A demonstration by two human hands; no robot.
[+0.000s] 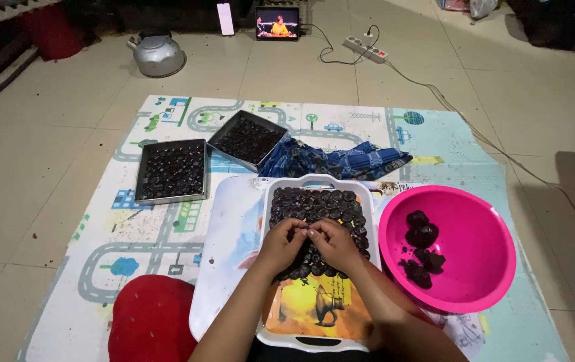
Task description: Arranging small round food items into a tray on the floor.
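Observation:
My left hand and my right hand meet over a white tray, fingertips pinched together on a small dark lump of dough between them. Rows of dark round pieces fill the far half of the tray. The tray's near part shows a yellow picture. At my right stands a pink bowl holding several lumps of dark dough.
Two dark metal trays full of dark pieces lie on the printed play mat. A blue cloth lies behind the white tray. A kettle, a lit tablet and a power strip sit on the tiled floor. A red cushion is at my left.

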